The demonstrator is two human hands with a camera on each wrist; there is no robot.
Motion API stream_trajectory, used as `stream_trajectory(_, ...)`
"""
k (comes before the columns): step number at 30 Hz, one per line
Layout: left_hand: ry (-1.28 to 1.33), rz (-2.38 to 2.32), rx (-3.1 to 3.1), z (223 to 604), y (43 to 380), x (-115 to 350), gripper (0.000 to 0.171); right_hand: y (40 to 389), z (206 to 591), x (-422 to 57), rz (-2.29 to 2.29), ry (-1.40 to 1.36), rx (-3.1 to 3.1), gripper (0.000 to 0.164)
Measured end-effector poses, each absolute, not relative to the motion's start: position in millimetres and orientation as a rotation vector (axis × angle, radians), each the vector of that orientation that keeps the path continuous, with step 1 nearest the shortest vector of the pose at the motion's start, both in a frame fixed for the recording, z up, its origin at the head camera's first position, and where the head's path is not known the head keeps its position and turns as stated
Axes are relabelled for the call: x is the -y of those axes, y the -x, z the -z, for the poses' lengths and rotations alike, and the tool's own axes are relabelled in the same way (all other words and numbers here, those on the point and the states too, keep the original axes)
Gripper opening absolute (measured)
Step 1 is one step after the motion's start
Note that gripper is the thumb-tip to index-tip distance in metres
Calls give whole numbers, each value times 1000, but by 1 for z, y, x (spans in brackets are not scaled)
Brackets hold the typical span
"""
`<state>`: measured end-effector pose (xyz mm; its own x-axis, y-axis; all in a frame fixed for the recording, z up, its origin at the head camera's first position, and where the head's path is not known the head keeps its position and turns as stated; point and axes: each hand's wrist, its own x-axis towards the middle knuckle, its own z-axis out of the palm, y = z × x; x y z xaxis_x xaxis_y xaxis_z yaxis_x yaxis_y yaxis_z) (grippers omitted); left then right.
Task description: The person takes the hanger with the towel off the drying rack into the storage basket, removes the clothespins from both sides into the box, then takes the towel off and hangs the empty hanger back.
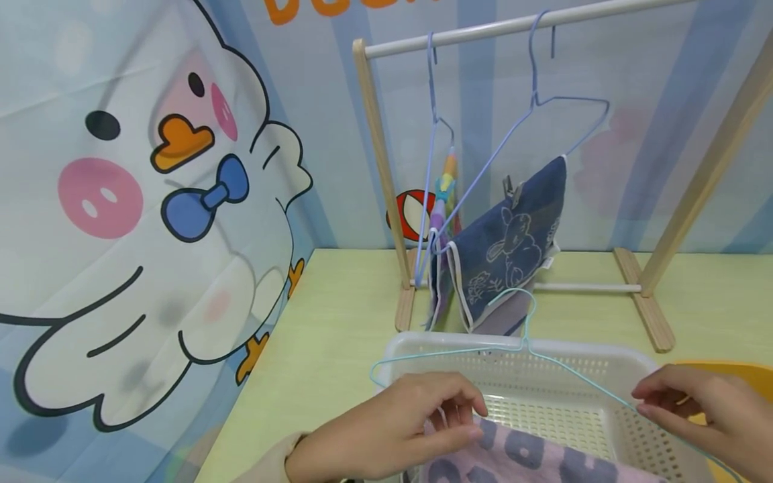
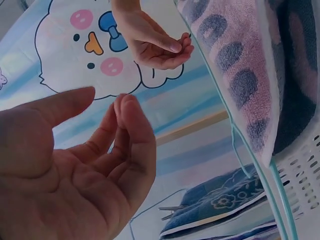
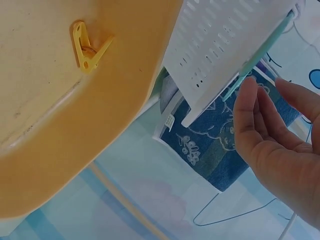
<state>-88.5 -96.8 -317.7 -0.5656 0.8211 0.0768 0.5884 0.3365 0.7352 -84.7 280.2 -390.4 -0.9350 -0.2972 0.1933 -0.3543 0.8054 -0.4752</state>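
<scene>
A mint-green wire hanger lies over the white perforated basket, its hook toward the rack. Below it is a pink towel with grey-blue patches; its white edge borders the hanger wire in the left wrist view. My left hand is over the towel's left part, and the left wrist view shows a gap between thumb and loosely bent fingers. My right hand is beside the hanger's right arm, fingertips right at the wire. Nothing shows between its thumb and fingers in the right wrist view.
A wooden rack with a white rail stands behind the basket. From it hang two blue hangers, one with a navy rabbit-pattern towel and a metal clip. A yellow basin holding a yellow clothespin stands at right.
</scene>
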Motion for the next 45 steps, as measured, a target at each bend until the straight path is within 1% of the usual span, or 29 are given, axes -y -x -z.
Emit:
stream_trajectory(4, -1375, -855, -2347, 321, 93, 90, 22, 85, 392, -280, -771, -532, 2880, 16)
stream_trajectory(10, -1519, -588, -2415, 324, 96, 79, 25, 87, 396, -282, -740, -645, 2811, 21)
stream_trajectory(16, -1553, -370, -2492, 326, 95, 70, 28, 88, 398, -283, -759, -763, 2767, 24)
stream_trajectory(23, -1592, -117, -2588, 328, 93, 64, 32, 90, 393, -280, -761, -809, 2749, 28)
stream_trajectory(30, -1687, 149, -2636, 331, 90, 53, 24, 93, 394, -280, -713, -859, 2765, 32)
stream_trajectory(35, -1738, 275, -2638, 334, 88, 46, 25, 96, 398, -282, -677, -829, 2856, 26)
stream_trajectory(38, -1735, 333, -2642, 337, 88, 42, 23, 97, 399, -281, -671, -835, 2857, 26)
stream_trajectory(41, -1705, 375, -2660, 341, 88, 39, 17, 97, 399, -279, -654, -863, 2814, 29)
stream_trajectory(43, -1674, 395, -2685, 343, 88, 37, 13, 98, 396, -277, -650, -851, 2842, 27)
stream_trajectory(45, -1640, 395, -2707, 344, 88, 36, 12, 99, 394, -276, -650, -825, 2888, 23)
